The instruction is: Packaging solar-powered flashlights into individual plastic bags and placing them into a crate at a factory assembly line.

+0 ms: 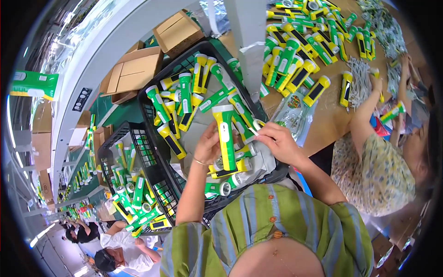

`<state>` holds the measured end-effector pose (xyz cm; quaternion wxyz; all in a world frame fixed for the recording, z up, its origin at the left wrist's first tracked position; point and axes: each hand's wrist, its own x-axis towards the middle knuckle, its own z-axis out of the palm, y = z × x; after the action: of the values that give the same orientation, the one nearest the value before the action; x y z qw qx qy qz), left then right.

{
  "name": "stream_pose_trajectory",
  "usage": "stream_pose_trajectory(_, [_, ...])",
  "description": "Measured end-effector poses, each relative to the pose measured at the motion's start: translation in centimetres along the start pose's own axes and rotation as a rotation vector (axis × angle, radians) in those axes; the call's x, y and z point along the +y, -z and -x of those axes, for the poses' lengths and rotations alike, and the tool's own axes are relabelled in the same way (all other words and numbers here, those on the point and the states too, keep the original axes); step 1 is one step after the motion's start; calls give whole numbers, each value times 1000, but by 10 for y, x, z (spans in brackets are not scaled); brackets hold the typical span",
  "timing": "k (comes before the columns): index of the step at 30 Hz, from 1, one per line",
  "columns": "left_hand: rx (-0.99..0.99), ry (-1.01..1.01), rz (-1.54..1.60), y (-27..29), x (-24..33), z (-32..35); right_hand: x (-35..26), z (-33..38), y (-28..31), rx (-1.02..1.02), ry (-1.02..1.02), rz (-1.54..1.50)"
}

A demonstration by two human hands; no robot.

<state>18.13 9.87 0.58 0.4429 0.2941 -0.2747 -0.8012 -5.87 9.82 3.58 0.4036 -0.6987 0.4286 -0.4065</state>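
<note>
My left hand grips a green-and-yellow flashlight over the black crate of similar flashlights — my right hand pinches a small white piece just beside it.

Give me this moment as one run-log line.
Left hand: holds green-yellow flashlight | Right hand: pinches small white piece | Beneath: black crate with flashlights | Right side: more flashlights on brown table

You've got two hands, two crates, at least three boxes and dozens of flashlights.
</note>
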Motion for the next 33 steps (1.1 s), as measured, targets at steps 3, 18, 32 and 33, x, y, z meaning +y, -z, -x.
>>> stream_pose_trajectory(3, [26, 100, 399, -30, -21, 1, -1, 0, -2, -72, -11, -53])
stream_pose_trajectory(18, [64, -185, -980, -64, -30, -7, 12, 12, 5, -245, -56, -157])
stream_pose_trajectory(32, [248, -423, -1155, -80, -39, -3, 3, 10, 1, -40, -130, 248])
stream_pose_trajectory(33, [241, -404, -1120, -73, -42, -4, 4, 11, 0, -35, -133, 248])
